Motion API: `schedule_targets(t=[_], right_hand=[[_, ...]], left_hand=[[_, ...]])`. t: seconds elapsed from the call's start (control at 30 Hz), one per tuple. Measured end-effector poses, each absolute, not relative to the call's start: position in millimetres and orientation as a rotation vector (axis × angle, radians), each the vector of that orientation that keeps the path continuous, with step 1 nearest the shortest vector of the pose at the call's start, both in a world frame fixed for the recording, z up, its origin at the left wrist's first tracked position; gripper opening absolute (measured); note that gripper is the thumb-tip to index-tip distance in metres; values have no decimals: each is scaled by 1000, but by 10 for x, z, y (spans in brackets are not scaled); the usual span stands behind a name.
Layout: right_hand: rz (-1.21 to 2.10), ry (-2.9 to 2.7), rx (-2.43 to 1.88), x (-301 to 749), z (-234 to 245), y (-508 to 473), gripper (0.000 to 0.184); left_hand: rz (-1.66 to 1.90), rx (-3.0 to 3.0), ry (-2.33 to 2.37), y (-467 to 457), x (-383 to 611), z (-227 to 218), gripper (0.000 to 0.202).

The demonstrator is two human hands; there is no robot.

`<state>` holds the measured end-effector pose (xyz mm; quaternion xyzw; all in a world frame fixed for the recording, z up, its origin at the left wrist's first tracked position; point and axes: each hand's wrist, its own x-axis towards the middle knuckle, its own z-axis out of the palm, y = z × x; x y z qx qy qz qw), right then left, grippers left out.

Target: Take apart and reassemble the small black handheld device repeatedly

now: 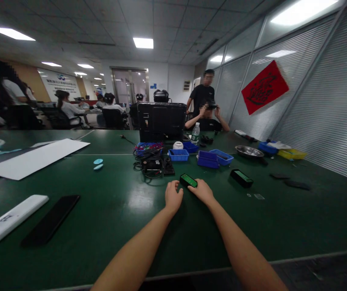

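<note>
Right now I'm reaching both arms out over the green table (115, 226), my left hand (173, 197) and right hand (203, 190) pinching the small black block with the green top (188, 180) from either side — steadying it flat, it seems. It's lying just ahead of my fingers, near the tangled cables (152, 163).

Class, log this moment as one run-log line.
left hand: beside small black box | right hand: touching box | surface: green table | nearby: blue trays
</note>
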<state>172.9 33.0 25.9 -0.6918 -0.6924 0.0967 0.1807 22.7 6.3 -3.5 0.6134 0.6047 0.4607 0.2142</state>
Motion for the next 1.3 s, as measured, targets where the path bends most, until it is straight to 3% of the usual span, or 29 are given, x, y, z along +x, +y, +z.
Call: schedule_targets(t=[0.47,0.67,0.9,1.13,1.3], right_hand=[[378,-2016,-1806,1720,262,335,45],[169,-1964,-1960,1489,343,160,38],[-97,-2096,-1853,1427,324,96,37],[103,-2042,-1909,1453,328,123,54],[134,-2046,-1932,1489,358,129,44]], left_hand=[[1301,1619,1650,119,235,-85,35],[1281,1606,1520,158,251,-148,47],[1377,1572,1541,178,230,-169,46],[1437,1500,1591,172,183,-119,43],[1424,1485,1589,142,173,-88,41]])
